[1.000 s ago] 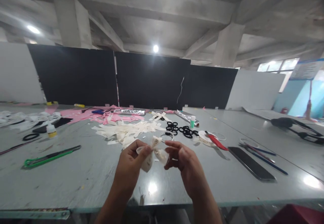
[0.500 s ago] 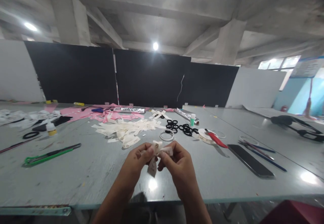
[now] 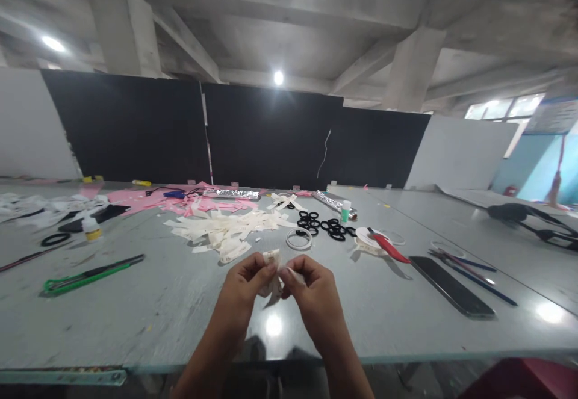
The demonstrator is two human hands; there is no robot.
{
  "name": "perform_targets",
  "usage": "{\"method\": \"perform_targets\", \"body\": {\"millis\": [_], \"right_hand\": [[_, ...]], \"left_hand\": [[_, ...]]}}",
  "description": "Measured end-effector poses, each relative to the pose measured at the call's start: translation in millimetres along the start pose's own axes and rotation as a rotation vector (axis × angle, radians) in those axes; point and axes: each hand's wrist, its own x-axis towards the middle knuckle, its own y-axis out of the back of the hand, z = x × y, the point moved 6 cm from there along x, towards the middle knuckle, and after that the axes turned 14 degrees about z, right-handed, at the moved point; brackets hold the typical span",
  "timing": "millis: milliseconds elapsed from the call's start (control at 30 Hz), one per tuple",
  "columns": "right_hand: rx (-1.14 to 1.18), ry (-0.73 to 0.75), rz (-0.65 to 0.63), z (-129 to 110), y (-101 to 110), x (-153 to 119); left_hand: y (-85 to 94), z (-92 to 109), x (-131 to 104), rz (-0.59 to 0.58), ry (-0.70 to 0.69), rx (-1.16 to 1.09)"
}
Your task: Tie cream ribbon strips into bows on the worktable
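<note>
Near the table's front middle, my left hand [image 3: 245,281] pinches a cream printed ribbon [image 3: 271,257] between thumb and fingers. My right hand [image 3: 311,281] is closed on the same ribbon from the right, its fingertips close to the left ones. One ribbon end stands up above the fingertips and another part hangs below them; the middle is hidden by the fingers. Just beyond the hands lie a pale ring [image 3: 298,239] and a pile of cream ribbon strips [image 3: 230,227]. Several black rings [image 3: 309,221] sit behind to the right.
On the left lie a green cutter [image 3: 93,275] and a glue bottle [image 3: 91,228]. On the right are a ribbon roll [image 3: 368,239], red-handled tool [image 3: 391,248], black phone [image 3: 451,286] and tweezers [image 3: 460,265]. Pink scraps [image 3: 189,201] lie farther back.
The ribbon's loops have changed shape: the part on the right is now mostly inside my right hand, and the upper end leans left. Both hands stay closed on it.
</note>
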Motion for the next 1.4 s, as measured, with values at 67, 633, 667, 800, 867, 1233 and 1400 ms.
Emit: {"method": "perform_targets", "body": {"millis": [67,633,667,800,867,1233,1400], "right_hand": [[0.015,0.016,0.049,3.0,2.4,4.0],[0.154,-0.312,-0.132,43.3,-11.2,20.7],[0.152,-0.306,-0.125,44.2,-10.9,22.4],[0.167,-0.395,-0.183,55.4,-14.4,23.8],[0.172,-0.443,-0.238,61.2,-17.2,22.4],[0.209,-0.47,-0.156,56.8,-9.3,26.1],[0.367,-0.497,-0.147,56.9,-8.9,14.3]], "left_hand": [[0.3,-1.9,3.3,-0.001,0.001,0.002],[2.2,-1.2,26.6,-0.003,-0.059,0.217],[1.4,-1.8,26.9,-0.011,-0.056,0.224],[1.6,-6.7,29.2,0.01,-0.039,0.207],[-0.2,-9.8,30.3,-0.011,-0.025,0.198],[-2.9,-6.8,25.7,-0.065,-0.027,0.261],[-6.0,-5.0,15.5,-0.07,0.004,0.226]]}}
